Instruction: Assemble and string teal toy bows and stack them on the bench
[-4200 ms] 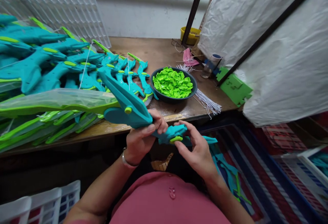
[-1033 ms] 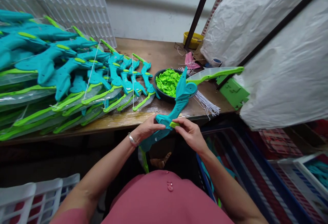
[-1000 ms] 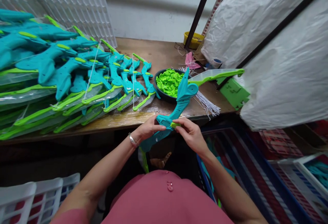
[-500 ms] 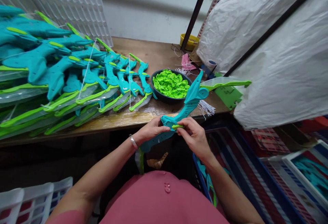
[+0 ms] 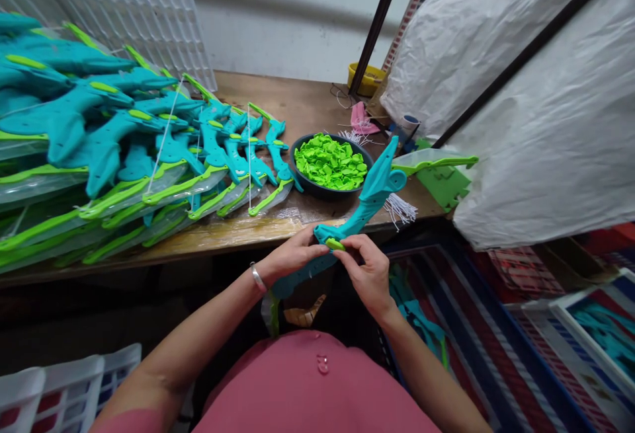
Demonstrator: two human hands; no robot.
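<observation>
A teal toy bow (image 5: 372, 188) with green limbs slants across in front of me, past the table's front edge. My left hand (image 5: 295, 254) is closed around its middle. At the bow's grip sits a small lime-green plastic piece (image 5: 335, 244), pinched by the thumb and fingers of my right hand (image 5: 364, 268). The piece touches the teal body; whether it is fully seated I cannot tell. A dark bowl (image 5: 317, 194) on the table holds many similar green pieces (image 5: 330, 162). The bow's lower limb is partly hidden by my left hand and arm.
Teal and green bows (image 5: 114, 122) are heaped on the left of the wooden table (image 5: 292, 92). White strings (image 5: 401, 211) hang over its edge. A blue-rimmed crate (image 5: 496, 327) stands low at right, near a large white sack (image 5: 540, 102). White baskets (image 5: 64, 387) sit lower left.
My right hand has moved slightly left with the green piece, which now lies flatter against the bow's grip. My left hand keeps its hold.
</observation>
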